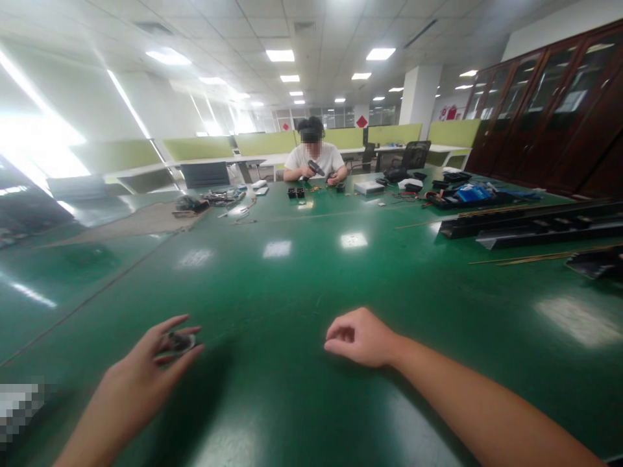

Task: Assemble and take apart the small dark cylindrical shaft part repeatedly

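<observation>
My left hand is above the green tabletop at the lower left, thumb and fingers curved around a small dark round object with a pale, shiny rim. Blur hides what kind of object it is. Right of centre, my right hand rests on or just over the green surface. Its fingers are curled in towards the thumb, and no object shows in them. A wide stretch of tabletop separates the two hands.
Across the table a person in a white shirt holds a dark power drill near small black boxes. Black metal channels and thin rods lie at right. Tools and wires are at far left. Something pixelated sits lower left.
</observation>
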A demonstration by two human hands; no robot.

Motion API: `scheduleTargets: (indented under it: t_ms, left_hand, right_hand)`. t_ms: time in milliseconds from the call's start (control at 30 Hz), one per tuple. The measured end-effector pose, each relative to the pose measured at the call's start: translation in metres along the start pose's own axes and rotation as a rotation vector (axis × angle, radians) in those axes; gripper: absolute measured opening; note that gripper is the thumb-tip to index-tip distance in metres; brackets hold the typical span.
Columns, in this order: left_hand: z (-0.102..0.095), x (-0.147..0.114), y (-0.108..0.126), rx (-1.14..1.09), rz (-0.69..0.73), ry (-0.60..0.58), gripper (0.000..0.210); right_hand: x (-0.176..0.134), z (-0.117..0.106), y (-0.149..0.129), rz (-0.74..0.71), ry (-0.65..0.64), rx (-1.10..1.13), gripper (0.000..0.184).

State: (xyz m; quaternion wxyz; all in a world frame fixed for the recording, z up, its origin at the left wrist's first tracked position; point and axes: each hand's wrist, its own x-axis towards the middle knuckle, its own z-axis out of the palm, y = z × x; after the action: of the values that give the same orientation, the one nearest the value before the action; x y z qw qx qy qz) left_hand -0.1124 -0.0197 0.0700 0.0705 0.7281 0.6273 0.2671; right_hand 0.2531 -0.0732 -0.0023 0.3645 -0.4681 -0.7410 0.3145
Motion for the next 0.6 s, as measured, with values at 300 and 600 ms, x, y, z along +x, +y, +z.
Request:
scheduleTargets:
  t_ms: [300,600]
  left_hand:
    - [0.099,0.021,0.116,-0.2,0.479,-0.226,0.024]
    - [0.127,-0.004,0.113,-0.414,0.599,-0.421,0.02]
  right_hand:
    - [0.004,-0.008,0.006,0.169,0.178,0.001,0.019]
    - [0.002,-0.001,0.004,0.068,0.1,-0.102,0.037]
